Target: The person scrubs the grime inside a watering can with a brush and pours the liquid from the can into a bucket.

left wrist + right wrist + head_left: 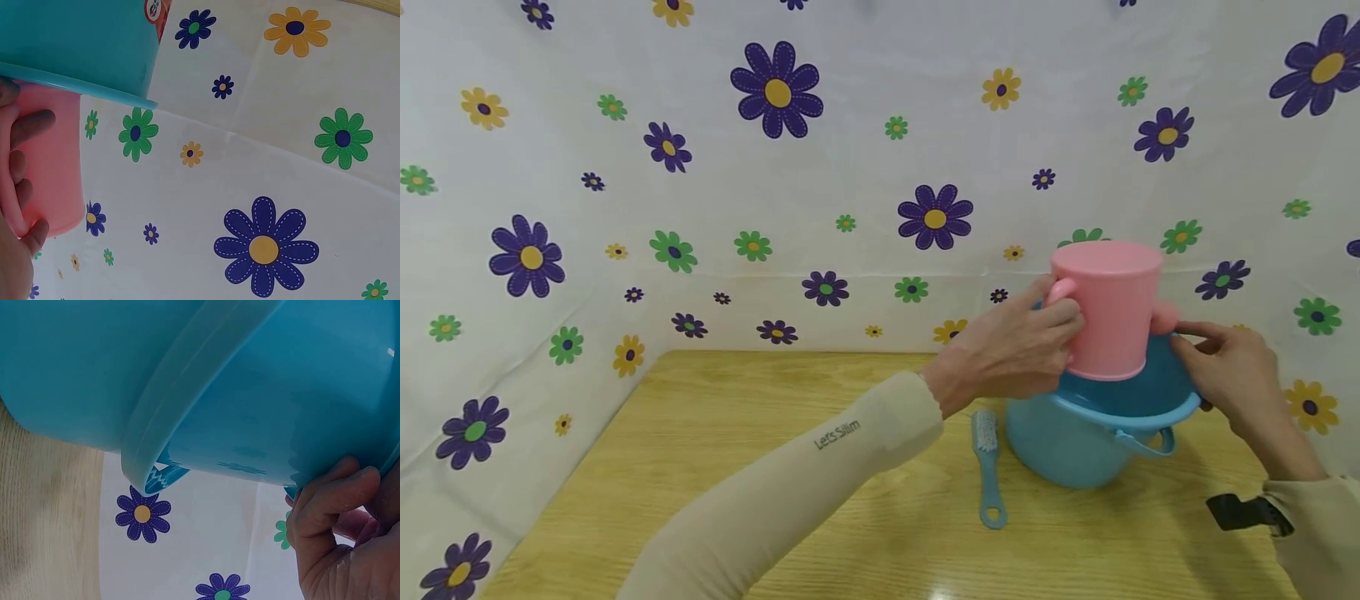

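A pink mug (1112, 321) is held over the mouth of a blue bucket (1067, 446) on the table. My left hand (1011, 346) grips its handle, fingers curled round it, as the left wrist view also shows. A rounded pink part (1165, 317) sticks out on the mug's right side; its full shape is hidden. My right hand (1236, 367) pinches the bucket's rim at the right. In the right wrist view, that hand's bent fingers (337, 506) are at the bucket's edge. The bucket's carrying handle (181, 394) hangs down along its side.
Left of the bucket, a blue scrub brush (988, 471) lies on the wooden table (715, 433). Behind the table hangs a white cloth (850, 167) with purple, green and yellow flowers. A black strap (1251, 514) is at the right sleeve.
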`<state>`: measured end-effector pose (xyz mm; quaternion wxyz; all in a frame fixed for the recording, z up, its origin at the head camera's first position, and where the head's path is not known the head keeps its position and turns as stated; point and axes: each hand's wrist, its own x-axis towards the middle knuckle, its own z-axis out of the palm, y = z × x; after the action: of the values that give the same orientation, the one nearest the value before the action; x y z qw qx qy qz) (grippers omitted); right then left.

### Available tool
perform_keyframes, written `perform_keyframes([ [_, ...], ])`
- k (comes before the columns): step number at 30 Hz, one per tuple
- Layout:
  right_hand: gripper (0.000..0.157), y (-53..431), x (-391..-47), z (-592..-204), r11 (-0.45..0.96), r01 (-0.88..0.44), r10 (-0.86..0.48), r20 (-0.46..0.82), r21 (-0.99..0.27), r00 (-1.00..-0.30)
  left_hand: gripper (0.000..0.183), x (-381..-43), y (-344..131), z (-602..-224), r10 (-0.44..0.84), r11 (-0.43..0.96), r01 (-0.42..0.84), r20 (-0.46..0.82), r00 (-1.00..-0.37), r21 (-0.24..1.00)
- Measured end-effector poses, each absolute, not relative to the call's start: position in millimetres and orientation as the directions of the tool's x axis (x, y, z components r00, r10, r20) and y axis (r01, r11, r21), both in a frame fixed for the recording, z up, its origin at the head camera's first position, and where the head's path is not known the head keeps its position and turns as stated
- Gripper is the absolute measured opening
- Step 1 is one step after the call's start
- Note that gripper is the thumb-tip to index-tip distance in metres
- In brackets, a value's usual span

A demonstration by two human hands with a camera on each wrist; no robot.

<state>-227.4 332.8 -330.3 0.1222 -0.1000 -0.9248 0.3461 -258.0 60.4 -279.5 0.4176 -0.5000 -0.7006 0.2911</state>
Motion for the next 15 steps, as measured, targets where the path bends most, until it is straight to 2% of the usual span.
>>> perform_keyframes([
  [15,0.058,333.1,-227.4,-331.4,0.748,0.099,0.267,0.162,-0.657,-0.95,0.054,-258.2,59.8,-281.5,0.943,0.332,0.438,0.297,-0.148,-0.836],
])
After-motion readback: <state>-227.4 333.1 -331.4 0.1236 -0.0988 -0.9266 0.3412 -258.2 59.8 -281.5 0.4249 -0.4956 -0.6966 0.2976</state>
